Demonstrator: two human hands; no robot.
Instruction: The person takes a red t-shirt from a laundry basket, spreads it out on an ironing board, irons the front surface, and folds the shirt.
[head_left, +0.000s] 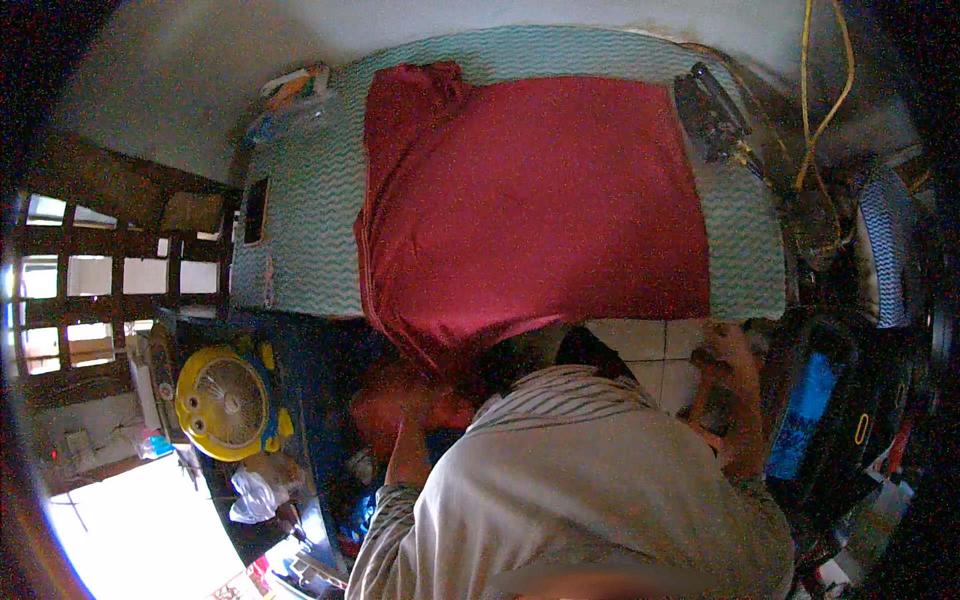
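Note:
A dark red cloth (540, 195), perhaps a garment, lies over a surface covered in green wavy-patterned fabric (300, 247). Its right part is spread fairly flat, while folds run along its left side and gather over the front edge. At those hanging folds is my left hand (426, 396), blurred and in shadow, closed on the red cloth below the edge. My right arm reaches forward beside the surface's front right corner. My right hand (726, 360) is low there, dim and partly lost in shadow; whether it holds anything is unclear.
A dark phone-like object (256, 210) and a clear plastic packet (292, 116) lie at the left. Dark objects (712, 112) rest at the back right near a hanging yellow cord (806, 142). A yellow fan (225, 405) and white plastic bag (255, 495) are lower left; a blue item (799, 416) is right.

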